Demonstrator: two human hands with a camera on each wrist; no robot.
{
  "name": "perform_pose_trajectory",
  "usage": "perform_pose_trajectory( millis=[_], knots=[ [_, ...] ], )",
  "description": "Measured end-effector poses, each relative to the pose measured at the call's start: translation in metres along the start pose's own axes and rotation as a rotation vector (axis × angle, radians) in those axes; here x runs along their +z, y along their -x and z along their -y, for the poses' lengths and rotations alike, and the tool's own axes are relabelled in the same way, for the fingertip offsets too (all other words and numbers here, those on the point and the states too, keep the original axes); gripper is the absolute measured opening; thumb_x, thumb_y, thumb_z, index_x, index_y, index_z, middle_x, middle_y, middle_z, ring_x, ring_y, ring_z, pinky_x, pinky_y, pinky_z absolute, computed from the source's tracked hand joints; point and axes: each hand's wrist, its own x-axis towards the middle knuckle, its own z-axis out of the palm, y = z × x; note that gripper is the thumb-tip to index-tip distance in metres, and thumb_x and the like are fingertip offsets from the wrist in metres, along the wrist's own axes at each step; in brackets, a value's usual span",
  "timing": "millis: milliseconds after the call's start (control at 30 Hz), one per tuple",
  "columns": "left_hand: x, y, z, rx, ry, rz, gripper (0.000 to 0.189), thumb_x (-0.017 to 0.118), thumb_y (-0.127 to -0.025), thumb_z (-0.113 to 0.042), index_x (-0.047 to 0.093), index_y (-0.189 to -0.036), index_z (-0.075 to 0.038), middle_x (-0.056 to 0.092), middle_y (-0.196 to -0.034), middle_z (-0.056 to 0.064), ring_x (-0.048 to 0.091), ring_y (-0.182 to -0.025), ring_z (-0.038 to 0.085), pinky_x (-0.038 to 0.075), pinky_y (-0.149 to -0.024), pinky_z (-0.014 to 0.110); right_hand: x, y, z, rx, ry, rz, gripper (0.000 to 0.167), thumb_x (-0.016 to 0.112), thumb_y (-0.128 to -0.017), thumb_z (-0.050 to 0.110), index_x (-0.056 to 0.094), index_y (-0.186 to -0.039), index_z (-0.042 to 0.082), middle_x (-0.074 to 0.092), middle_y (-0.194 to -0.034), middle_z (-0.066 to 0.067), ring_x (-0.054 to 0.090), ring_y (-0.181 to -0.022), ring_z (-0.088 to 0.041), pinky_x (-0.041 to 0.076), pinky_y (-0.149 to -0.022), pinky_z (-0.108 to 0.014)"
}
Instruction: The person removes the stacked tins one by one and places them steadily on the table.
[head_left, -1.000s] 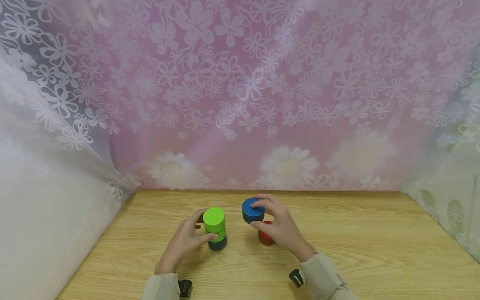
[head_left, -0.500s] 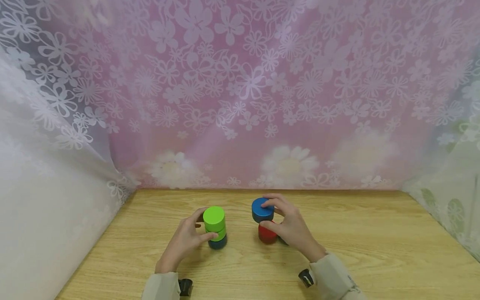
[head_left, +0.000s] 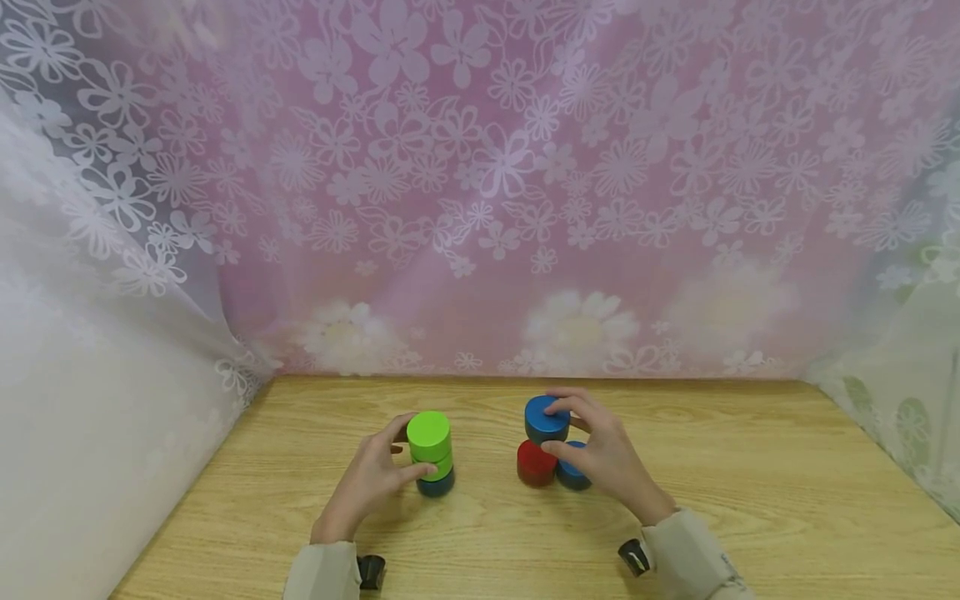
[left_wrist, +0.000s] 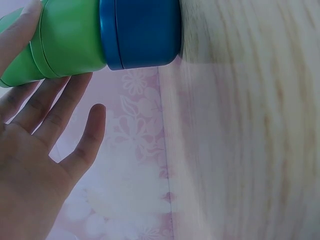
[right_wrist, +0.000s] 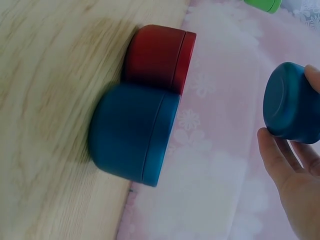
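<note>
On the left of the table, a stack has a blue lidded tin [head_left: 437,487] at its base and two green tins above, the lower [head_left: 442,468] and the top one [head_left: 429,435]. My left hand [head_left: 367,482] grips the green tins, thumb in front and fingers behind; its little finger stands free in the left wrist view. My right hand [head_left: 611,462] holds another blue tin [head_left: 545,419] raised between thumb and fingers. Under it, a red tin [head_left: 535,467] and a second standing blue tin [right_wrist: 130,132] sit side by side on the wood.
The wood-grain table [head_left: 487,550] ends at the back against a pink flowered curtain [head_left: 480,208]. White patterned sheeting [head_left: 97,400] hangs on the left side, with more sheeting [head_left: 892,417] on the right. Dark wrist devices [head_left: 633,557] sit at both cuffs.
My right hand has moved to the right with the raised blue tin, from left of the red tin to above it. The standing blue tin has come into sight. My left hand stays put.
</note>
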Motion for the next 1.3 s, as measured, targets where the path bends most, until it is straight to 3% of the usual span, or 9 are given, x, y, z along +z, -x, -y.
perform_pose_trajectory(
  millis=[333,567,767,967,1300],
  knots=[
    [0.0,0.0,0.001,0.02,-0.006,-0.005,0.073,0.091,-0.075,-0.008,0.058,-0.139,-0.005,0.07,-0.116,0.004,0.066,-0.108,0.028,0.054,-0.093,0.052,-0.011,0.006,-0.006,-0.013,0.013,-0.007,0.043,0.085,-0.073,-0.014,0.066,-0.108,0.003,0.06,-0.13,-0.019,0.063,-0.113,-0.04,0.057,-0.089,-0.048],
    [-0.001,0.0,0.001,0.004,0.008,0.0,0.072,0.091,-0.075,-0.008,0.058,-0.139,-0.007,0.07,-0.117,0.002,0.065,-0.109,0.026,0.052,-0.094,0.052,-0.019,0.011,-0.008,-0.019,0.037,-0.015,0.042,0.085,-0.073,-0.014,0.066,-0.105,0.003,0.061,-0.129,-0.02,0.063,-0.111,-0.039,0.055,-0.09,-0.024],
    [0.0,0.0,0.001,-0.001,0.005,-0.001,0.072,0.091,-0.075,-0.008,0.058,-0.139,-0.008,0.07,-0.116,0.002,0.065,-0.109,0.027,0.052,-0.094,0.053,-0.025,0.015,-0.009,-0.011,0.07,-0.025,0.042,0.086,-0.071,-0.014,0.065,-0.103,0.003,0.062,-0.127,-0.019,0.063,-0.11,-0.04,0.058,-0.086,-0.034],
    [0.0,0.0,0.0,-0.005,0.009,0.003,0.072,0.091,-0.074,-0.008,0.058,-0.138,-0.008,0.07,-0.115,0.002,0.065,-0.108,0.026,0.052,-0.094,0.054,-0.031,0.02,-0.011,-0.005,0.096,-0.032,0.042,0.087,-0.07,-0.014,0.064,-0.101,0.004,0.062,-0.127,-0.019,0.063,-0.11,-0.04,0.058,-0.084,-0.027],
    [0.0,0.0,0.0,0.001,0.0,0.0,0.072,0.091,-0.075,-0.009,0.058,-0.138,-0.009,0.07,-0.114,0.001,0.065,-0.108,0.025,0.053,-0.093,0.051,-0.042,0.027,-0.019,-0.022,0.147,-0.034,0.044,0.088,-0.068,-0.014,0.064,-0.101,0.004,0.063,-0.124,-0.02,0.063,-0.108,-0.042,0.058,-0.083,-0.026]
  ],
)
